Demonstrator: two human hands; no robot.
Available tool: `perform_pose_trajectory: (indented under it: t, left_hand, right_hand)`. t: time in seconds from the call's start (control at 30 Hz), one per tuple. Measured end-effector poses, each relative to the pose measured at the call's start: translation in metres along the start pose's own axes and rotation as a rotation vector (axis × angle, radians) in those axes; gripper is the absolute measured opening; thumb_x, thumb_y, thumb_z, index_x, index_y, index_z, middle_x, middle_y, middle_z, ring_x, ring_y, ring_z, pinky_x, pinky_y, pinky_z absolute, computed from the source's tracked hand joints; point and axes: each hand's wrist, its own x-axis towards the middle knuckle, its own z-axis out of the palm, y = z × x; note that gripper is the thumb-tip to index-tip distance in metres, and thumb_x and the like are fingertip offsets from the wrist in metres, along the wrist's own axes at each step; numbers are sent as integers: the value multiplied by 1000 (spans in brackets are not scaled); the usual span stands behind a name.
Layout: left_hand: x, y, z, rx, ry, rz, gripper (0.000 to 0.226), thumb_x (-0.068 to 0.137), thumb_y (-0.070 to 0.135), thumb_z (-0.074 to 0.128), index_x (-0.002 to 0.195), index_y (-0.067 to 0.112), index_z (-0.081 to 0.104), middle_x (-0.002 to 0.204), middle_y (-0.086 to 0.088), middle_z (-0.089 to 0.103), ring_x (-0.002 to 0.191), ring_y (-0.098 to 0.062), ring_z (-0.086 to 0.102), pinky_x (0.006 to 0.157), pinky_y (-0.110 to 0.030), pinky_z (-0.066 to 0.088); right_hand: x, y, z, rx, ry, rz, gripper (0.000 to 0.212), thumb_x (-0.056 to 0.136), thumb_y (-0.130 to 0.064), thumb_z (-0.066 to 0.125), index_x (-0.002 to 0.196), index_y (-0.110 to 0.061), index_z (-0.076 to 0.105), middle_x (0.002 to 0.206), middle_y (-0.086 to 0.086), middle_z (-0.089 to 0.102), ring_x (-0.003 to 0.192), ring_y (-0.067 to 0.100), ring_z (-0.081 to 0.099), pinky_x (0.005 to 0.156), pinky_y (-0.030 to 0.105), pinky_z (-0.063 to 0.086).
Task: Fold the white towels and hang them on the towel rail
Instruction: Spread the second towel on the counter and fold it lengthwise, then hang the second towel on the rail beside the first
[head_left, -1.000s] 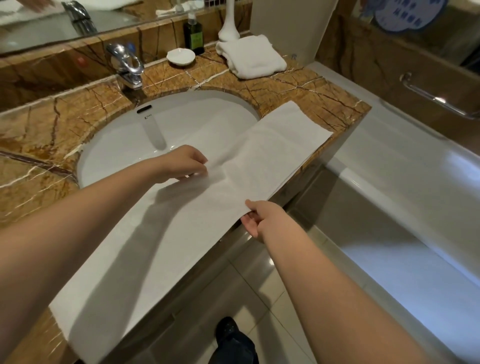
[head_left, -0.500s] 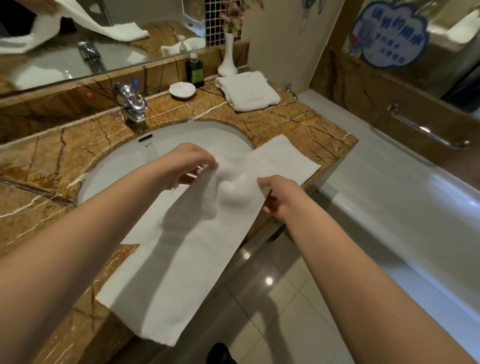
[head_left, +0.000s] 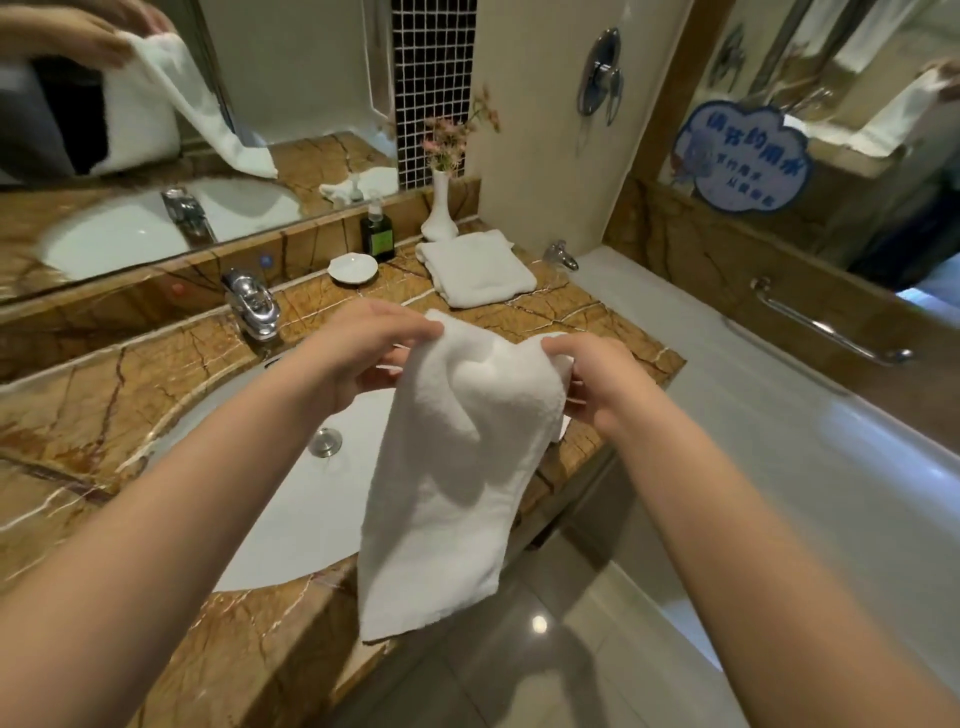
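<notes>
my left hand (head_left: 358, 358) and right hand (head_left: 597, 379) each pinch the top edge of the white towel (head_left: 457, 467), which hangs folded over the sink (head_left: 291, 519) and marble tabletop (head_left: 104, 395).

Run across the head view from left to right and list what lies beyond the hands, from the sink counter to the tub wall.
faucet → white dish → folded white towel → chrome grab bar. The green bottle and the vase are left out because they overlap their neighbours.
</notes>
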Motion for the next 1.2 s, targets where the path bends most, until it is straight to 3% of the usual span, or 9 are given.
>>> perform_pose_trajectory:
  t: [0.13, 0.27, 0.33, 0.4, 0.5, 0.63, 0.77, 0.9, 1.2]
  left_hand:
    - [-3, 20, 7, -72, 3, 11, 4, 83, 14, 69, 82, 10, 70, 61, 1, 58, 49, -8, 50, 57, -22, 50]
    - [-10, 44, 8, -88, 11, 49, 6, 84, 12, 67, 78, 11, 69, 55, 3, 57, 45, -7, 48, 60, -23, 49]
    - [-15, 57, 5, -108, 16, 73, 5, 84, 11, 66, 82, 9, 70, 52, 4, 56, 43, -6, 47, 55, -20, 49]
    - [-19, 69, 2, -131, 36, 98, 8, 83, 11, 67, 89, 6, 70, 59, 1, 61, 45, -7, 49, 52, -18, 49]
    - [-25, 84, -1, -148, 74, 130, 8, 83, 12, 68, 88, 6, 71, 72, -3, 65, 53, -9, 55, 55, -18, 52]
    - [-31, 99, -2, -159, 107, 165, 4, 83, 11, 68, 80, 9, 70, 71, -2, 67, 57, -9, 60, 61, -21, 56]
    - [-35, 114, -4, -174, 147, 204, 2, 82, 10, 68, 80, 9, 68, 66, 0, 68, 57, -9, 62, 50, -18, 53]
    - [-41, 131, -5, -184, 198, 241, 7, 82, 13, 69, 76, 11, 69, 64, 1, 67, 56, -8, 62, 51, -17, 52]
    - [-78, 176, -16, -134, 493, 330, 8, 83, 16, 69, 80, 8, 70, 66, -2, 64, 60, -11, 61, 64, -21, 53]
  right_hand:
    - [-1, -27, -12, -18, 1, -37, 11, 88, -9, 62, 78, -13, 58, 85, 7, 61, 85, 22, 58, 83, 37, 53]
    - [0, -50, -21, -10, -1, -93, 11, 88, -12, 67, 80, -9, 60, 84, 6, 64, 70, 15, 58, 59, 25, 49]
    - [-3, -63, -25, -10, -8, -124, 10, 88, -14, 68, 86, -7, 61, 81, 4, 64, 67, 13, 58, 54, 23, 48]
    - [-5, -75, -29, -13, -9, -163, 14, 88, -17, 69, 92, -6, 62, 84, 5, 65, 68, 14, 59, 56, 24, 48]
    - [-7, -90, -32, 8, -17, -221, 12, 87, -17, 70, 84, -7, 63, 90, 7, 66, 72, 17, 61, 62, 26, 48]
    - [-12, -111, -36, 7, -22, -268, 29, 86, -14, 70, 108, 5, 64, 105, 14, 70, 70, 15, 60, 59, 24, 47]
    - [-12, -133, -38, -24, -46, -305, 29, 86, -16, 71, 109, 0, 65, 105, 12, 70, 77, 16, 64, 75, 33, 56]
    - [-11, -159, -40, -50, -129, -348, 27, 86, -15, 70, 108, -1, 64, 95, 6, 69, 73, 12, 64, 64, 24, 55]
    - [5, -229, -28, -257, -433, -506, 18, 88, -19, 69, 100, -7, 66, 83, 0, 64, 71, 12, 60, 59, 21, 49]
